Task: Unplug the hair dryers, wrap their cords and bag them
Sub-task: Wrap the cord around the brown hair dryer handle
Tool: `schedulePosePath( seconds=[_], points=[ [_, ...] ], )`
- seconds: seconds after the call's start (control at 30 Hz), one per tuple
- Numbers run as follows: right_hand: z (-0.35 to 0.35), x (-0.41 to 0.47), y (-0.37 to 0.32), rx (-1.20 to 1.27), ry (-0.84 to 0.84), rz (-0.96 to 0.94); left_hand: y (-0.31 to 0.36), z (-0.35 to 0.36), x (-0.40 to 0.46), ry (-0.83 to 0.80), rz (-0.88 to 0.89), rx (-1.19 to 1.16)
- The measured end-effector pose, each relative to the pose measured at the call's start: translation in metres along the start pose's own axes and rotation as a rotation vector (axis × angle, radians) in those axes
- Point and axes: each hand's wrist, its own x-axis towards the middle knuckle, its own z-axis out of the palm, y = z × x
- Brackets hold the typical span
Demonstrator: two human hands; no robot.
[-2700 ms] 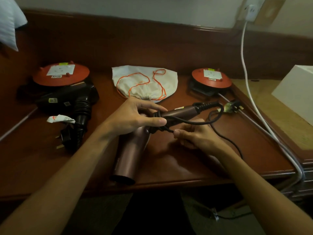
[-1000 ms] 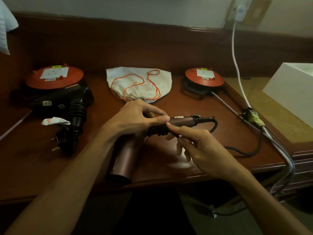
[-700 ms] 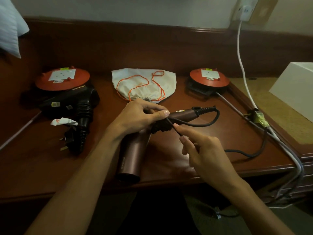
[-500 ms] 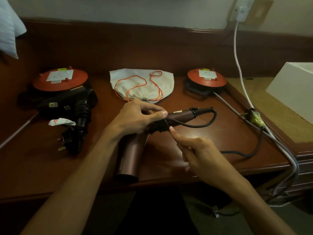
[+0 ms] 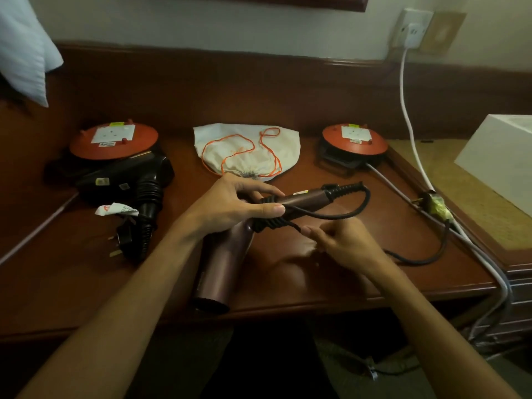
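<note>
Just below the handle of the pink hair dryer, which the left hand grips, the right hand pinches the cord, its slack trailing rightward.

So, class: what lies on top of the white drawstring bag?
An orange drawstring lies looped across the white drawstring bag. Its gathered mouth faces the person; whatever is inside stays hidden by the cloth.
</note>
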Motion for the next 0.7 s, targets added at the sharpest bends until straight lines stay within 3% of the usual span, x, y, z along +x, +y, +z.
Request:
schedulePosePath(
  seconds=[0.1,0.17,0.33,0.53,0.7],
  points=[
    [-0.011,0.016,0.002,0.15,-0.081,-0.109,-0.001,0.003,-0.001,-0.014,0.002,0.032],
    [-0.018,0.024,0.005,0.242,-0.25,-0.124,-0.003,0.008,-0.002,-0.038,0.028,0.129],
    [-0.034,0.056,-0.007,0.02,-0.462,-0.009,0.002,0.019,-0.004,-0.084,0.086,0.432],
    [-0.056,0.066,-0.04,0.151,-0.491,0.1,0.0,0.022,-0.005,-0.025,0.023,0.521],
    [-0.069,0.072,-0.072,-0.02,-0.595,-0.017,0.002,0.031,0.0,-0.05,-0.065,0.663]
  ],
)
